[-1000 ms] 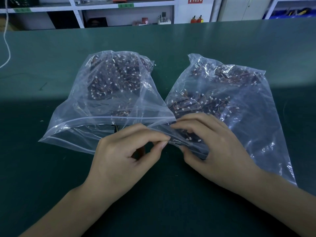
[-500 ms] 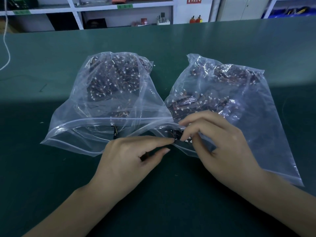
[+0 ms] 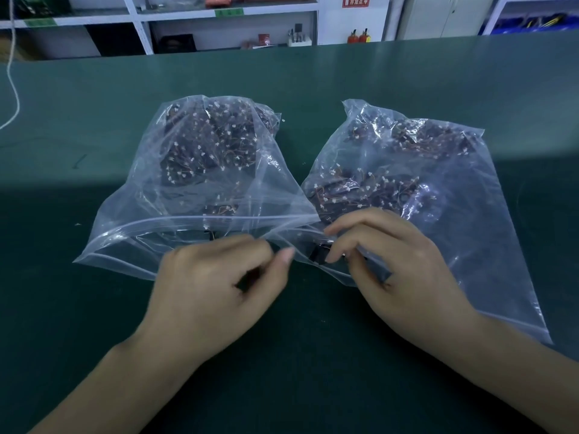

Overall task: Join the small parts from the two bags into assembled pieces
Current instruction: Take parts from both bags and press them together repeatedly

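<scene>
Here, two clear zip bags lie side by side on a green table [image 3: 313, 355], mouths toward the viewer, likely so both hands can draw parts without reaching across. The left bag [image 3: 175, 195] fills the centre-left of the frame and the right bag [image 3: 438, 195] the centre-right; each is heaped with small dark parts with white connectors and thin wires. The right hand [image 3: 404, 270], lower centre-right, has its fingers curled at the mouth of the right bag, pinching a small dark part [image 3: 319, 255] just at the opening. The left hand [image 3: 216, 286], lower centre-left, is loosely curled with thumb and forefinger nearly meeting; motion blur hides whether it holds anything, so I cannot tell. Compared with a second ago, the hands have drawn apart: the left has let go of the bag edge and slid lower left, while the right has moved from flattening the plastic to picking out a part.
</scene>
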`<state>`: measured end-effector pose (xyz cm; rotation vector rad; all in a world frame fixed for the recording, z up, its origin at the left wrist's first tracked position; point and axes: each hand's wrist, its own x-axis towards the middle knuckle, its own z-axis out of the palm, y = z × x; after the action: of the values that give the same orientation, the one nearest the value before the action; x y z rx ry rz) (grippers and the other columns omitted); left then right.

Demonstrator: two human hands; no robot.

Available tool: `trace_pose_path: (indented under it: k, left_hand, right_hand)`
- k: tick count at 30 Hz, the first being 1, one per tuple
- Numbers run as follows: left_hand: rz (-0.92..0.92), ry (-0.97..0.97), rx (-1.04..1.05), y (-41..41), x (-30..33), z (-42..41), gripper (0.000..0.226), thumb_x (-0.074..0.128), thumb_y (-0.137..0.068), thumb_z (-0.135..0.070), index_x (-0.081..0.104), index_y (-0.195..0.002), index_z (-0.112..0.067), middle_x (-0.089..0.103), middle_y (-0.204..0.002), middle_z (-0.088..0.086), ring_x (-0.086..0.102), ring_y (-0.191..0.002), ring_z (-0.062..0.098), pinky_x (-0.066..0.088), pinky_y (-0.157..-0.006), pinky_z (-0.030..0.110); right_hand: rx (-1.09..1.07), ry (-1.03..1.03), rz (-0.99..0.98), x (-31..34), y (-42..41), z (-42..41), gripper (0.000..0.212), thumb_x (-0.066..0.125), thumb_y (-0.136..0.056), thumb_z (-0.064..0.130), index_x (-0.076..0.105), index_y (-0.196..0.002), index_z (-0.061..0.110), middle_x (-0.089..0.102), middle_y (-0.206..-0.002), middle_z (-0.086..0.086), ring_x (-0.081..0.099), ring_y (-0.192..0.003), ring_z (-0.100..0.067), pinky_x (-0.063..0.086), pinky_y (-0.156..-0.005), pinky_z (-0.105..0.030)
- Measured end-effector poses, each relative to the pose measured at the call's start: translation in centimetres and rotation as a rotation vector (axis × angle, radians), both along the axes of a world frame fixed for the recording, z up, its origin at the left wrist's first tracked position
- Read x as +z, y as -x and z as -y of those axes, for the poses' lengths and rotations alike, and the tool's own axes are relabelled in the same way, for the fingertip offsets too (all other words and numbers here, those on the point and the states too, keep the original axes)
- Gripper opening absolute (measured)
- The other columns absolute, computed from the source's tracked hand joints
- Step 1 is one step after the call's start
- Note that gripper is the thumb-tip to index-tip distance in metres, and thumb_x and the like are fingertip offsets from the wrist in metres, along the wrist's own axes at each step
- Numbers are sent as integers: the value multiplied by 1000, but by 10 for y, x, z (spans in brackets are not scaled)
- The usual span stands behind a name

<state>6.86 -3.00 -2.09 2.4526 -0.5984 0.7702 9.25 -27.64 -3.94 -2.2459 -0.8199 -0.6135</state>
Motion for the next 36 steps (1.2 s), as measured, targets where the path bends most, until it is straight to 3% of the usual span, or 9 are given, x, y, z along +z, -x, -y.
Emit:
trace_pose_path:
  k: [2, 8, 10, 13, 16, 21, 26, 33, 36]
  left_hand:
    - [-28, -108, 152, -2, 8, -9, 54, 54, -104, -40, 36, -58, -19, 32, -49, -8, 37, -44, 16, 32, -47, 25]
    - [-136, -217, 436, -19, 1, -43, 43, 52, -101, -43, 49, -64, -22, 46, -48, -8, 45, -44, 22, 35, -51, 29]
    - [-168, -242, 495, -24, -2, -52, 47, 57, -99, -53, 44, -61, -27, 47, -48, -10, 47, -44, 20, 41, -51, 31]
    - [-209, -284, 542, -28, -4, -59, 53, 46, -92, -77, 36, -58, -37, 40, -48, -15, 42, -45, 12, 42, -53, 31]
    - [-296, -303, 543, -30, -8, -64, 56, 45, -84, -87, 42, -61, -36, 50, -53, -15, 51, -53, 13, 45, -58, 33]
    - [-390, -301, 510, -27, -3, -60, 43, 53, -89, -75, 53, -70, -37, 60, -60, -15, 58, -62, 9, 49, -63, 34]
    - [-438, -374, 485, -25, 6, -51, 27, 54, -93, -62, 57, -81, -38, 66, -73, -15, 66, -75, 19, 41, -64, 34]
    - [-182, -292, 378, -15, 10, -37, 20, 69, -89, -42, 60, -77, -29, 47, -56, -18, 56, -54, 26, 38, -55, 31]
    - [-28, -196, 240, -11, 13, -29, 17, 72, -94, -32, 66, -82, -21, 33, -58, -26, 45, -49, 14, 40, -52, 28]
  right_hand:
    - [-2, 5, -5, 0, 0, 0, 33, 65, -90, -13, 74, -94, 18, 67, -116, 9, 66, -104, -18, 52, -87, -46]
    - [-5, 1, -14, 0, 1, 0, 33, 64, -91, -12, 74, -94, 19, 68, -116, 10, 66, -106, -16, 53, -88, -45]
    - [-6, -3, -15, 0, 1, -1, 33, 65, -91, -12, 74, -94, 19, 68, -116, 9, 66, -105, -17, 53, -88, -46]
    - [-7, 4, -15, 0, 1, 0, 32, 65, -90, -11, 74, -94, 20, 68, -116, 9, 67, -105, -18, 52, -88, -46]
    - [-2, 19, -21, -1, 1, 0, 31, 66, -91, -10, 74, -94, 21, 67, -117, 10, 67, -102, -19, 52, -88, -46]
    - [-3, 23, -15, -2, 1, 0, 29, 65, -92, -7, 74, -95, 21, 67, -117, 10, 67, -103, -19, 52, -89, -44]
    - [-3, 28, -15, -2, 1, 0, 30, 65, -93, -7, 74, -98, 21, 67, -117, 10, 67, -104, -18, 52, -90, -44]
    - [-6, 18, -42, 0, 1, -2, 27, 68, -93, -2, 74, -104, 22, 66, -117, 12, 65, -108, -12, 53, -91, -42]
    - [-4, -7, -75, 3, 3, -2, 17, 73, -94, 11, 72, -105, 23, 65, -115, 15, 64, -103, -11, 52, -91, -41]
